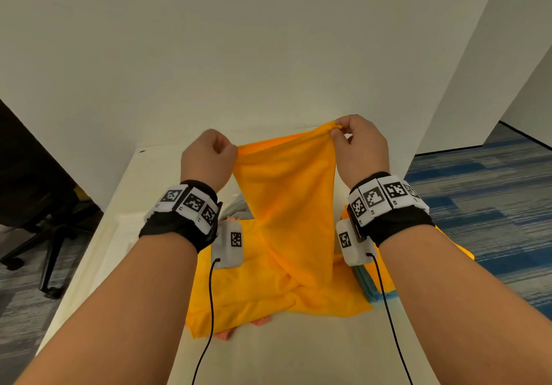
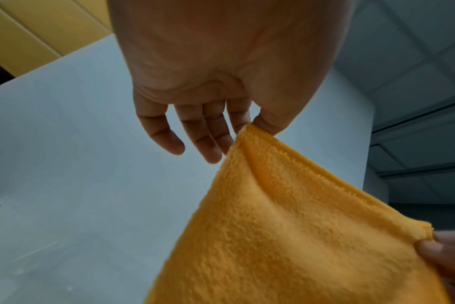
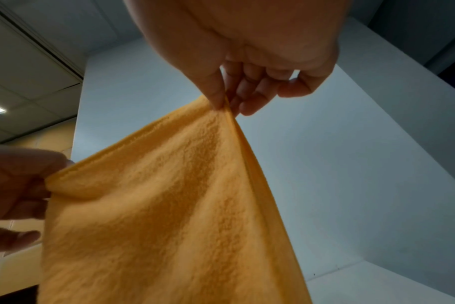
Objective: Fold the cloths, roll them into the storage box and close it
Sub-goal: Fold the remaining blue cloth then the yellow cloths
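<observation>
- At the bottom of the head view both forearms reach forward over the white tabletop point(image 1: 268, 354), each with a marker band at the wrist and a thin black cable trailing back toward the lower edge.
- Just past the wrists, in the middle of the frame, a heap of cloths point(image 1: 233, 298) lies on the tabletop: more orange fabric, a pinkish scrap point(image 1: 263, 322) peeking out under its near edge, and a blue cloth point(image 1: 370, 289) at centre right. No storage box can be made out.
- Above the heap hangs the orange cloth point(image 1: 286, 193), its lower end draped on the pile; I judge it is lifted by its top edge so it falls flat and its corners can be matched for a first fold.
- The left hand point(image 1: 209, 157), left of centre, pinches one top corner between thumb and forefinger; the other fingers point(image 2: 164, 135) hang loosely curled.
- The right hand point(image 1: 358, 148) sits slightly higher and right of centre, pinching the other corner the same way, knuckles toward the camera.
- Beyond both stands a plain white wall point(image 1: 268, 40).
</observation>
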Tool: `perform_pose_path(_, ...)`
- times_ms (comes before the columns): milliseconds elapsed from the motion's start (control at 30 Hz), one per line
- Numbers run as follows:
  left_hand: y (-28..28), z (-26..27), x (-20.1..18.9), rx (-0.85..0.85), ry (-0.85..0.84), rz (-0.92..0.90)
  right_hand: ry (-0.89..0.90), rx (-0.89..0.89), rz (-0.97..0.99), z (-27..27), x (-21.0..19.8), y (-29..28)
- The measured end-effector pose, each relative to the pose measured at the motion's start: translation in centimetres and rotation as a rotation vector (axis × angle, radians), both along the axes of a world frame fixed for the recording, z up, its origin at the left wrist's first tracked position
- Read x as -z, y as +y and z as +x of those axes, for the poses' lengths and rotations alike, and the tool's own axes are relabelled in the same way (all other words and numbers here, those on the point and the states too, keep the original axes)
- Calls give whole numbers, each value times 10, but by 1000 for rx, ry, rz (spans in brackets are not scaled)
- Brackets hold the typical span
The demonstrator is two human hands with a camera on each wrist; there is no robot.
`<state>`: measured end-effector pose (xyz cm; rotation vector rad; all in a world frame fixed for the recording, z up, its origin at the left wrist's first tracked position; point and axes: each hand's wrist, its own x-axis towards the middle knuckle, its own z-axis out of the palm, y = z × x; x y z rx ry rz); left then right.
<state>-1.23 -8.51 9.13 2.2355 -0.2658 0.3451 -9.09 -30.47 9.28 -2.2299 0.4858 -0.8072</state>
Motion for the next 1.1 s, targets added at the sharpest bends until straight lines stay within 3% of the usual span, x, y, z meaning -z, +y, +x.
perform_pose_path(167, -7, -6, -28, 61, -148, -172, -144, 60, 44, 0, -3, 1)
perform_pose_path(267, -10, -12, -37, 184, -156, -361, -224, 71, 79, -2, -5, -1)
perform_pose_path(333, -10, -15, -41, 242, -151, -384, -255, 60, 107, -4, -7, -3)
perform_pose_path(500, -6, -8, -39, 145, -93, -244, -243, -28, 156, -10, -10, -2)
perform_pose_path(600, -3, -2, -31, 64, -23, 7, -197, -129, 136, -10, -10, 2)
perform_pose_path(833, -14, -25, -31, 503, -2, 167, -123, -401, 98, -5, -6, 23)
perform_pose_path(967, -16, -26, -27, 535, 62, 123, -105, -512, 102, -5, -5, 32)
perform_pose_path(1100, -14, -24, -27, 512, 42, 113, -107, -499, 127, -6, -4, 32)
